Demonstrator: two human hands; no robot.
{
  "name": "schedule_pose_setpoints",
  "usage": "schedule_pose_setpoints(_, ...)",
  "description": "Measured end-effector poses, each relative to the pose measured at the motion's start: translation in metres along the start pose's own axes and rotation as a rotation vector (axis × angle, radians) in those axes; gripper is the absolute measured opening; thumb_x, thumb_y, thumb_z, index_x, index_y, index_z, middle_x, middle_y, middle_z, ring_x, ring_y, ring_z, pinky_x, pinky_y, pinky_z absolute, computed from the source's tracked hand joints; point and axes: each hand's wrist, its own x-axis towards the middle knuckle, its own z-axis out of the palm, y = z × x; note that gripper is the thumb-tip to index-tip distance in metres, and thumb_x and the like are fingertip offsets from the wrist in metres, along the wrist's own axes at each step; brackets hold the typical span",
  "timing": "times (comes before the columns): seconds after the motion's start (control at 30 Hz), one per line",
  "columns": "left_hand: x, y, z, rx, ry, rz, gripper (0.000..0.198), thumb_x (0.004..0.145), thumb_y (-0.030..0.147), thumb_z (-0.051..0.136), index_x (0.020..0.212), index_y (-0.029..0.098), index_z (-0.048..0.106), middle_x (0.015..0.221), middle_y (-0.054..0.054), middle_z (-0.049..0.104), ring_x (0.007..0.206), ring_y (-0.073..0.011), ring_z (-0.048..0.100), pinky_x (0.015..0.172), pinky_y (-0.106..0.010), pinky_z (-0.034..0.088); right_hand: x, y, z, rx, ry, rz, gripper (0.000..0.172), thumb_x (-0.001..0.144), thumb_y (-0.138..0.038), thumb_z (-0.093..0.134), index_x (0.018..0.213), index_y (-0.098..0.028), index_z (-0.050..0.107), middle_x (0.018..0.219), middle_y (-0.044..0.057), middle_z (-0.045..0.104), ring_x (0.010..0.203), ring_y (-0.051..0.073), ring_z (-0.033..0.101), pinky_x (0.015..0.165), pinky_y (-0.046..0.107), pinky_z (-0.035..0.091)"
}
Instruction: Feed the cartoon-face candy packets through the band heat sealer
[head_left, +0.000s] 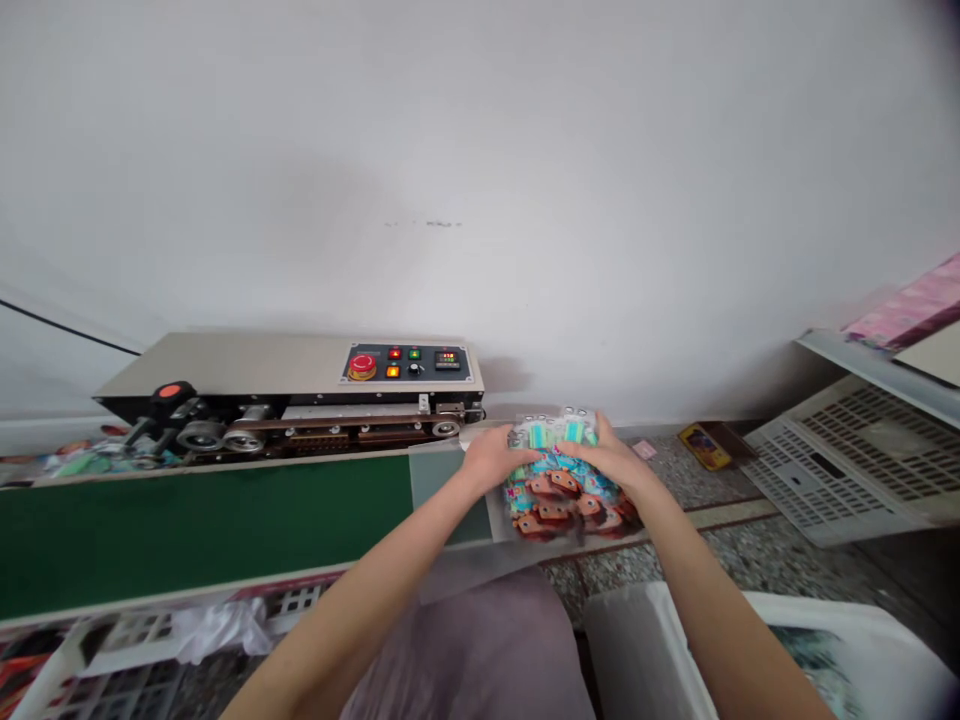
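A clear plastic bag (570, 500) filled with colourful printed packets lies at the right end of the belt; brown-haired cartoon figures and blue-green parts show through it. My left hand (499, 455) grips its upper left side, thumb across the front. On its upper right side, my right hand (604, 455) is closed with the thumb on top. Just left of the bag stands a band sealing machine (300, 365), with rollers and a narrow brown band along its front. In front of it runs the green conveyor belt (210, 520).
A control panel (409, 363) with lit buttons and a red knob faces up. At the right, a pale plastic crate (832, 460) leans near a small yellow box (705, 447). A white tub (825, 610) stands at lower right; another crate (127, 660) sits below the belt.
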Motion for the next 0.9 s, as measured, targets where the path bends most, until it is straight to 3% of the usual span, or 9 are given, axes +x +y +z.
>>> schedule_pose_setpoints(0.1,-0.018,-0.006,-0.003,0.094,0.15,0.016,0.062,0.082,0.045,0.072,0.135,0.017,0.056,0.145,-0.019,0.055,0.143,-0.0393,0.039,0.118,-0.049,0.026,0.008,0.004,0.005,-0.305,0.002,0.024,0.118,0.053,-0.065,0.085,0.151,-0.016,0.04,0.15,0.023,0.049,0.141,0.041,0.044,0.114,0.055,0.037)
schedule_pose_setpoints(0.2,-0.04,-0.017,-0.002,0.086,0.21,0.034,0.068,0.089,0.04,0.063,0.15,0.018,0.039,0.15,-0.018,0.05,0.129,-0.0327,0.054,0.11,-0.044,0.038,0.008,0.007,0.007,-0.507,-0.048,-0.008,0.124,0.062,-0.072,0.076,0.158,-0.011,0.026,0.158,0.027,0.036,0.147,0.04,0.033,0.117,0.054,0.032)
schedule_pose_setpoints(0.27,-0.052,-0.025,-0.001,0.038,0.226,0.031,0.077,0.085,0.038,0.067,0.153,0.02,0.034,0.149,-0.017,0.051,0.113,-0.0291,0.063,0.1,-0.042,0.047,0.005,0.009,0.008,-0.62,-0.074,-0.038,0.12,0.067,-0.076,0.07,0.159,-0.013,0.027,0.16,0.026,0.032,0.148,0.042,0.03,0.117,0.056,0.03)
schedule_pose_setpoints(0.33,-0.061,-0.03,0.001,0.033,0.24,0.06,0.081,0.082,0.035,0.072,0.153,0.02,0.035,0.15,-0.016,0.05,0.116,-0.0293,0.062,0.1,-0.042,0.048,0.0,0.009,0.011,-0.715,-0.074,-0.079,0.11,0.07,-0.078,0.067,0.158,-0.021,0.033,0.164,0.021,0.027,0.148,0.046,0.028,0.114,0.063,0.029)
schedule_pose_setpoints(0.5,-0.07,-0.026,0.004,0.44,0.286,0.229,0.064,0.093,0.035,0.062,0.15,0.016,0.042,0.165,-0.02,0.027,0.151,-0.0369,0.026,0.118,-0.054,0.031,-0.012,-0.002,0.022,-0.876,-0.067,-0.182,0.101,0.075,-0.079,0.061,0.155,-0.022,0.038,0.165,0.019,0.026,0.149,0.046,0.023,0.113,0.069,0.026)
schedule_pose_setpoints(0.6,-0.071,-0.027,0.002,0.63,0.19,0.375,0.051,0.099,0.03,0.051,0.15,0.022,0.044,0.168,-0.016,0.018,0.155,-0.0346,0.018,0.118,-0.056,0.032,-0.021,-0.015,0.027,-0.934,-0.048,-0.225,0.102,0.08,-0.075,0.058,0.159,-0.017,0.029,0.164,0.022,0.027,0.15,0.045,0.023,0.113,0.069,0.025)
schedule_pose_setpoints(0.7,-0.072,-0.037,-0.002,0.625,0.079,0.419,0.052,0.101,0.024,0.043,0.153,0.018,0.038,0.167,-0.018,0.02,0.153,-0.0298,0.024,0.12,-0.049,0.034,-0.033,-0.024,0.032,-0.965,-0.03,-0.371,0.081,0.09,-0.061,0.054,0.159,-0.024,0.032,0.164,0.018,0.03,0.15,0.043,0.024,0.113,0.069,0.025)
schedule_pose_setpoints(0.8,-0.073,-0.048,-0.007,0.615,0.094,0.425,0.056,0.101,0.021,0.04,0.156,0.014,0.03,0.166,-0.021,0.022,0.153,-0.0283,0.026,0.12,-0.049,0.034,-0.045,-0.028,0.041,-0.961,-0.093,-0.54,0.056,0.098,-0.043,0.046,0.153,-0.034,0.043,0.164,0.009,0.034,0.151,0.038,0.026,0.115,0.065,0.025)
schedule_pose_setpoints(0.9,-0.075,-0.052,-0.012,0.675,0.098,0.436,0.056,0.099,0.014,0.038,0.155,0.014,0.031,0.163,-0.02,0.03,0.154,-0.0266,0.021,0.121,-0.051,0.032,-0.053,-0.027,0.052,-0.934,-0.189,-0.612,0.05,0.1,-0.043,0.042,0.15,-0.037,0.047,0.162,0.004,0.038,0.15,0.035,0.028,0.118,0.064,0.023)
